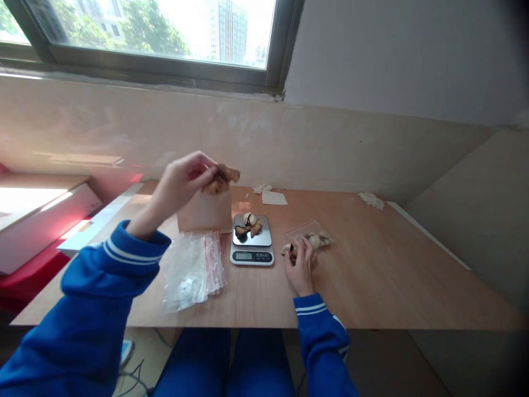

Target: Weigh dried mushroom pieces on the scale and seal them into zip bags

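Note:
My left hand (185,181) is raised above a brown paper bag (209,215), its fingers closed on brown dried mushroom pieces (225,175). A small digital scale (253,257) stands on the table between my hands. On its metal plate lie several dried mushroom pieces (250,227), some pale, some dark. To the right of the scale, my right hand (303,267) rests low on the table, fingers curled round dried mushroom pieces (289,251). Just beyond those fingers lies a clear zip bag (312,227) with more mushroom pieces inside, partly covered by my hand.
A stack of clear zip bags (192,273) with red seals lies left of the scale. Behind the scale are a white paper slip (274,198) and crumpled white scraps (262,188). More white scraps (371,200) sit at the back right, near the wall.

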A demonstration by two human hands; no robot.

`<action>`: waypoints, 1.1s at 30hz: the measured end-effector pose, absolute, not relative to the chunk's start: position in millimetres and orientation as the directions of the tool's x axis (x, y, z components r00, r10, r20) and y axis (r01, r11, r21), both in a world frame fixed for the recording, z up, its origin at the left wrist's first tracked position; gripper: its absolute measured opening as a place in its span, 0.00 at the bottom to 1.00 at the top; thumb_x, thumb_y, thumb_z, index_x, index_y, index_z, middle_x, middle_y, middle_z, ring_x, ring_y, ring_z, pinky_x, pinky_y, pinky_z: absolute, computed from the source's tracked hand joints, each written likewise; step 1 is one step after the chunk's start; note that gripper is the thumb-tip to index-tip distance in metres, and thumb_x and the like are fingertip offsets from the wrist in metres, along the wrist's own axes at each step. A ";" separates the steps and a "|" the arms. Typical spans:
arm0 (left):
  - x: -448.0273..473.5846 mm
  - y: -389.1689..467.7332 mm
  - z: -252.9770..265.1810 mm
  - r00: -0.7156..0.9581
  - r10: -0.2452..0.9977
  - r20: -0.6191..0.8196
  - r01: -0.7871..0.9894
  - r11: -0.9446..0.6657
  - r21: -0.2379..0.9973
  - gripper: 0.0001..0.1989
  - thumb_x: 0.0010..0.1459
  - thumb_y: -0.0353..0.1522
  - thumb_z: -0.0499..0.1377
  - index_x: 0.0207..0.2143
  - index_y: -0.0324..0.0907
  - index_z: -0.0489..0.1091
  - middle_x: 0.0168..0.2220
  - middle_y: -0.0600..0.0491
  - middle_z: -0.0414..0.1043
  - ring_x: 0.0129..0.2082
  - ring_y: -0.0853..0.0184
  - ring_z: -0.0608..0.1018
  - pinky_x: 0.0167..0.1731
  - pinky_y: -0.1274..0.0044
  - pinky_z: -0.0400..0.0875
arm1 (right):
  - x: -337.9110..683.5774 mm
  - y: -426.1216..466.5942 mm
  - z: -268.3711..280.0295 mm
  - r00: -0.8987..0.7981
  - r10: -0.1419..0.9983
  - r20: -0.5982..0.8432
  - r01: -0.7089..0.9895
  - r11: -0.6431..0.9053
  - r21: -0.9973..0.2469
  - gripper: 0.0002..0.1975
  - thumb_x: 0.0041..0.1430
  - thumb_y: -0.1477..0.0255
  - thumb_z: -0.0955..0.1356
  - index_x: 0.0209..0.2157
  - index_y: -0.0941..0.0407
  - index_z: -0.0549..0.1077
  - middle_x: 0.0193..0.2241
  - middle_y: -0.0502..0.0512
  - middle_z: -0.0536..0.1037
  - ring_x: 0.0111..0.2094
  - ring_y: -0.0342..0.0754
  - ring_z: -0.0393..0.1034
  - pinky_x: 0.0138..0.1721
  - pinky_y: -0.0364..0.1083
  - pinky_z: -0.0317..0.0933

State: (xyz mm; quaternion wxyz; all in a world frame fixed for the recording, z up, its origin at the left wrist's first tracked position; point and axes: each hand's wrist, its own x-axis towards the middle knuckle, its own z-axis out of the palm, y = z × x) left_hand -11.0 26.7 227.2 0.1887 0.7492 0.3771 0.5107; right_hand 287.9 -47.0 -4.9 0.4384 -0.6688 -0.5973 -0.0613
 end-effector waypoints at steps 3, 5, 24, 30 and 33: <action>26.0 6.1 175.4 0.436 0.821 0.368 0.208 -0.489 0.847 0.13 0.58 0.40 0.59 0.35 0.37 0.71 0.33 0.49 0.76 0.31 0.68 0.77 0.31 0.77 0.70 | 269.1 -56.8 17.8 0.276 0.751 0.600 0.715 0.257 -0.650 0.16 0.64 0.65 0.60 0.50 0.54 0.70 0.52 0.63 0.68 0.54 0.58 0.62 0.56 0.62 0.53; 47.1 -4.7 139.8 0.489 0.833 0.260 0.154 -0.376 0.914 0.15 0.59 0.41 0.58 0.35 0.37 0.71 0.33 0.48 0.76 0.33 0.67 0.77 0.33 0.76 0.71 | 254.1 -64.0 31.5 0.211 0.819 0.533 0.514 0.371 -0.773 0.17 0.66 0.65 0.58 0.52 0.54 0.68 0.49 0.61 0.71 0.51 0.54 0.65 0.54 0.57 0.58; 66.6 -36.0 39.7 0.145 0.988 0.053 0.095 -0.067 0.993 0.18 0.57 0.44 0.58 0.40 0.38 0.71 0.37 0.47 0.76 0.37 0.63 0.78 0.32 0.77 0.70 | 243.8 0.3 18.6 0.333 0.903 0.272 0.493 0.080 -0.867 0.15 0.56 0.59 0.66 0.29 0.57 0.74 0.30 0.60 0.77 0.35 0.54 0.69 0.42 0.52 0.63; 55.4 -46.6 43.9 0.103 0.994 0.027 0.111 -0.038 0.993 0.20 0.57 0.46 0.57 0.39 0.37 0.71 0.29 0.51 0.73 0.26 0.69 0.73 0.23 0.79 0.65 | 240.0 -9.3 32.1 0.381 0.808 0.449 0.646 0.115 -0.755 0.14 0.57 0.62 0.66 0.40 0.58 0.73 0.39 0.62 0.72 0.45 0.57 0.66 0.51 0.57 0.59; 59.5 -55.1 42.7 0.069 0.997 0.024 0.060 -0.028 0.998 0.20 0.56 0.46 0.58 0.39 0.37 0.69 0.27 0.53 0.72 0.23 0.70 0.72 0.22 0.79 0.66 | 226.4 -50.7 40.5 0.259 0.854 0.452 0.515 0.274 -0.812 0.13 0.64 0.63 0.62 0.43 0.55 0.71 0.41 0.59 0.71 0.42 0.51 0.67 0.47 0.52 0.63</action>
